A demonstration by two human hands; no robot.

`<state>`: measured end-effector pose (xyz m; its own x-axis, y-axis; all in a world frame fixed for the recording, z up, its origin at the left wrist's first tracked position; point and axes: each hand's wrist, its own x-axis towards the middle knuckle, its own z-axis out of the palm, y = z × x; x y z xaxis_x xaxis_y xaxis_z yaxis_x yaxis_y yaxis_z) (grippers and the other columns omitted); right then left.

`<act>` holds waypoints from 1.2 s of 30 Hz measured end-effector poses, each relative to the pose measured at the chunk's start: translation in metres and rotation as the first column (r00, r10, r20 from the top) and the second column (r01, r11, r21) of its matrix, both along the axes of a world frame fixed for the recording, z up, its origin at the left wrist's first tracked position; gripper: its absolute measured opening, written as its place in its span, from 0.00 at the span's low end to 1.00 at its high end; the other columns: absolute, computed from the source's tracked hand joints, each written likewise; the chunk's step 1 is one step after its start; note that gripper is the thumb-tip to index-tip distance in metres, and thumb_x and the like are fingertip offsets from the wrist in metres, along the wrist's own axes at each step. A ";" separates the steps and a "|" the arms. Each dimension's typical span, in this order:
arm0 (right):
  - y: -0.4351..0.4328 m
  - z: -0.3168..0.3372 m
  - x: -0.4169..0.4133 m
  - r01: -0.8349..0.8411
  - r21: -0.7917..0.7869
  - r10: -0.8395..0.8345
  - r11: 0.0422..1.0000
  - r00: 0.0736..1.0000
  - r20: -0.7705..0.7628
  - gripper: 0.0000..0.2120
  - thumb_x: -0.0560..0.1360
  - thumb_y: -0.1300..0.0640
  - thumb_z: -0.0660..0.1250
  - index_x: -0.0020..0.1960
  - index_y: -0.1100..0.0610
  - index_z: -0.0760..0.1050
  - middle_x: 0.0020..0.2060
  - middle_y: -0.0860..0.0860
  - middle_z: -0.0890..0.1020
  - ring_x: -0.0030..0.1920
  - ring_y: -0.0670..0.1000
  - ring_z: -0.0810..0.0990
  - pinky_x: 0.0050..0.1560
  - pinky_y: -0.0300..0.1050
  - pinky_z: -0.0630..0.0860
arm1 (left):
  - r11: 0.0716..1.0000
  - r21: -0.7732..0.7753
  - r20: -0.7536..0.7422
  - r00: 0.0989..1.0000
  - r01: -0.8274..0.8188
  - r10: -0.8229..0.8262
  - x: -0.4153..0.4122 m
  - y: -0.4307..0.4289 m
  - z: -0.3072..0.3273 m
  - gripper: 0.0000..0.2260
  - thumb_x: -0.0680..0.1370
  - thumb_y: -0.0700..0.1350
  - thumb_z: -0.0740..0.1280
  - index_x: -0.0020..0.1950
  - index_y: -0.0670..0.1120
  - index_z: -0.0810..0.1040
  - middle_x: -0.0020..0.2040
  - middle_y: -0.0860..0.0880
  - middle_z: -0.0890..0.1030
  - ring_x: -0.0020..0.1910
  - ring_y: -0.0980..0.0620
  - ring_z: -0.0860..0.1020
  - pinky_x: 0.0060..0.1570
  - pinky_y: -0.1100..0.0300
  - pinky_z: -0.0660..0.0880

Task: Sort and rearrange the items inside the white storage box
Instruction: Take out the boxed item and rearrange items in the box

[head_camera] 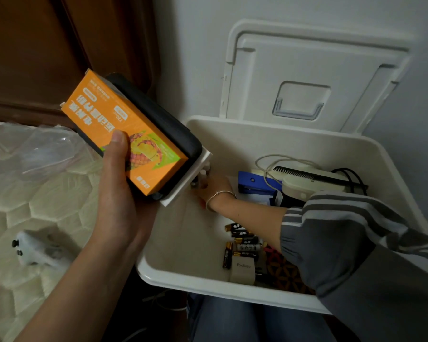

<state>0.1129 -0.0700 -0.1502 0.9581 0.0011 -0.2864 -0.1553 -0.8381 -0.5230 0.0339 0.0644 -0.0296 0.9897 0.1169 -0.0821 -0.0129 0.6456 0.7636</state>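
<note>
My left hand [116, 193] grips a stack held above the left rim of the white storage box [232, 137]: an orange carton [114, 124] on top, a black case [163, 124] under it and a flat white piece [195, 174] beneath. My right hand [215, 186], with a bracelet on the wrist, reaches into the box's far left part, around small bottles [204, 175]; the stack hides most of its fingers. Several batteries [240, 240] lie loose on the box floor.
Inside the box are a blue stapler [252, 183], a black comb [304, 172], a cream device with a cord [304, 186], a white charger [242, 272] and a patterned pouch [284, 272]. The lid [307, 70] leans on the wall. A white game controller [32, 250] lies on the mattress.
</note>
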 end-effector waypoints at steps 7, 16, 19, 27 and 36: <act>0.005 -0.005 0.007 0.126 0.113 -0.132 0.986 0.990 0.050 0.12 0.77 0.54 0.61 0.50 0.61 0.77 0.42 0.58 0.79 0.47 0.58 0.79 0.41 0.43 0.68 | 1.000 -0.010 0.004 1.000 0.005 -0.005 0.000 0.000 -0.001 0.18 0.78 0.55 0.62 0.64 0.48 0.74 0.60 0.47 0.81 0.60 0.48 0.79 0.55 0.51 0.78; -0.046 0.024 -0.024 -0.530 -0.253 0.553 0.810 0.833 0.026 0.14 0.75 0.56 0.64 0.60 0.58 0.77 0.58 0.55 0.77 0.56 0.57 0.76 0.54 0.46 0.73 | 0.995 0.051 -0.057 0.995 0.087 -0.084 -0.001 0.001 0.010 0.16 0.78 0.53 0.64 0.63 0.48 0.75 0.58 0.47 0.83 0.57 0.48 0.81 0.50 0.51 0.80; -0.063 0.021 -0.038 -0.615 -0.377 0.651 0.693 0.758 -0.040 0.17 0.76 0.53 0.63 0.65 0.52 0.73 0.63 0.53 0.74 0.60 0.57 0.71 0.57 0.49 0.69 | 0.959 0.227 -0.156 0.978 0.170 -0.137 0.002 0.005 0.023 0.18 0.75 0.53 0.67 0.63 0.50 0.75 0.54 0.48 0.84 0.52 0.49 0.83 0.40 0.56 0.81; -0.067 0.020 -0.042 -0.671 -0.496 0.666 0.552 0.712 -0.222 0.16 0.77 0.60 0.60 0.64 0.55 0.68 0.61 0.55 0.71 0.57 0.56 0.71 0.48 0.47 0.70 | 0.498 0.671 -0.422 0.835 0.549 -0.353 -0.006 0.008 0.054 0.20 0.63 0.55 0.73 0.53 0.50 0.80 0.43 0.49 0.86 0.39 0.51 0.85 0.28 0.64 0.78; -0.088 0.040 -0.047 -0.776 -0.403 0.662 0.486 0.628 -0.409 0.18 0.80 0.59 0.56 0.69 0.55 0.67 0.66 0.52 0.72 0.60 0.55 0.74 0.58 0.50 0.74 | -0.493 0.786 -0.453 0.890 0.372 -0.050 0.002 -0.039 0.016 0.37 0.65 0.65 0.71 0.65 0.48 0.62 0.50 0.49 0.74 0.45 0.48 0.74 0.43 0.55 0.72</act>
